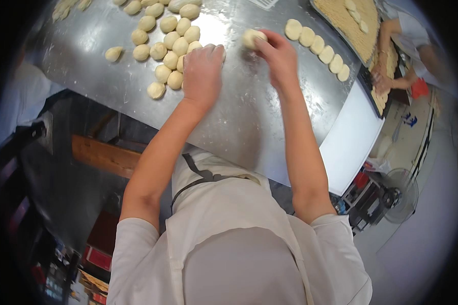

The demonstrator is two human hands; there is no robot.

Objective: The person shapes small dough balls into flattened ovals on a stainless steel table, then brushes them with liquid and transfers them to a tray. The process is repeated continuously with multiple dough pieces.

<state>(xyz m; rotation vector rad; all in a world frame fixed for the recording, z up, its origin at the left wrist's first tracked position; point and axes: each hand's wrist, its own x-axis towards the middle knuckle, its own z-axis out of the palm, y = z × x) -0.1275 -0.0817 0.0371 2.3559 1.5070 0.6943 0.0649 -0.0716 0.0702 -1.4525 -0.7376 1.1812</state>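
In my right hand [279, 57], a pale dough piece [253, 38] is pinched between thumb and fingers, above the metal table. My left hand [203, 73] is at the right edge of a cluster of round dough balls [171, 39]. Its back faces up, with the fingers curled down and slightly blurred; whatever lies beneath the palm is hidden. To the right of my right hand runs a slanting row of flattened dough pieces [317, 44], laid close together.
A tray [336, 20] covered in tan crumbs holds several dough pieces at the far right. Another person's hands [380, 81] work at a second crumb-covered tray beside it. One dough ball [114, 54] lies apart at left. The metal table's [117, 96] near edge runs before my apron.
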